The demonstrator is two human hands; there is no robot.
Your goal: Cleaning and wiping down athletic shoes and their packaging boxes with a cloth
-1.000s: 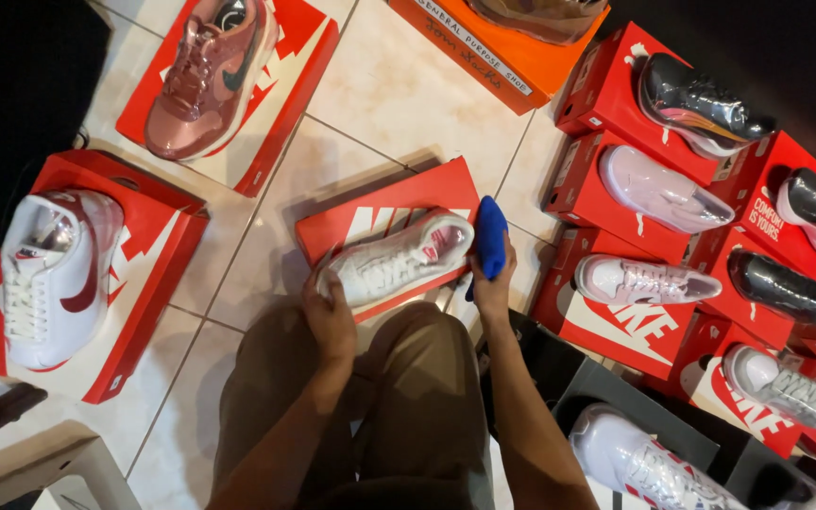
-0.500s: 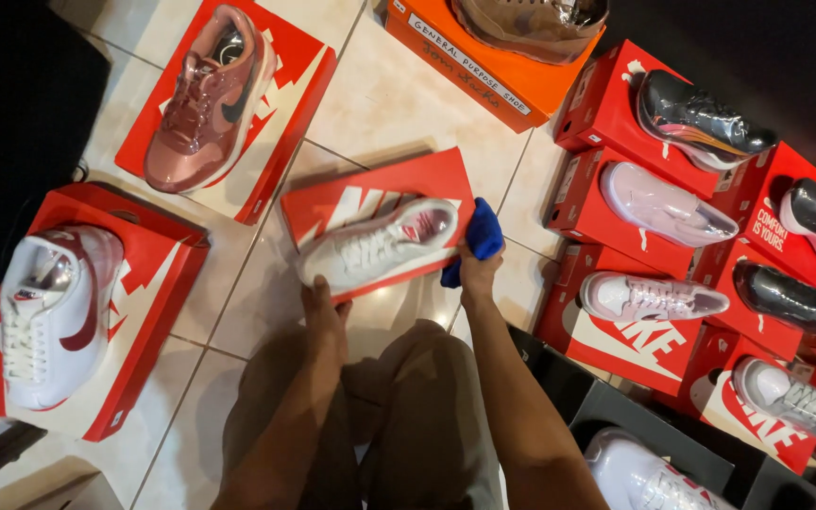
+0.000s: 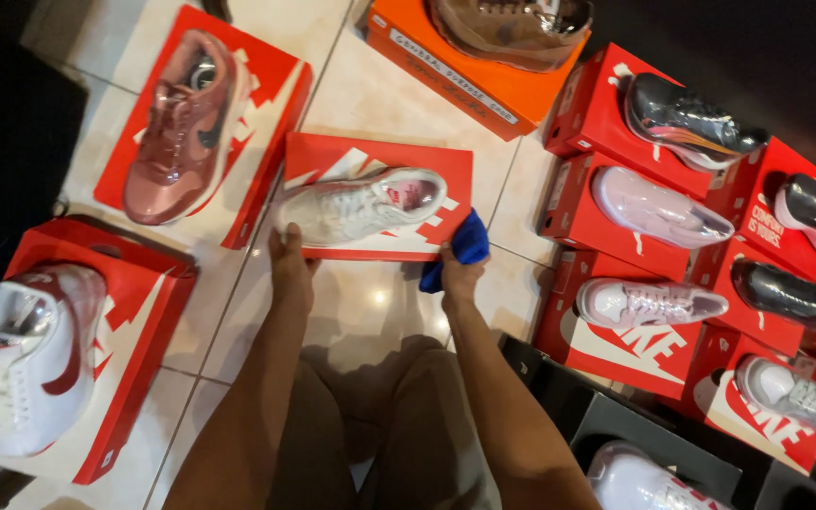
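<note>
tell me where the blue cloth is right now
In the head view, the blue cloth is bunched in the right hand, against the near right corner of the middle red shoebox.
</note>
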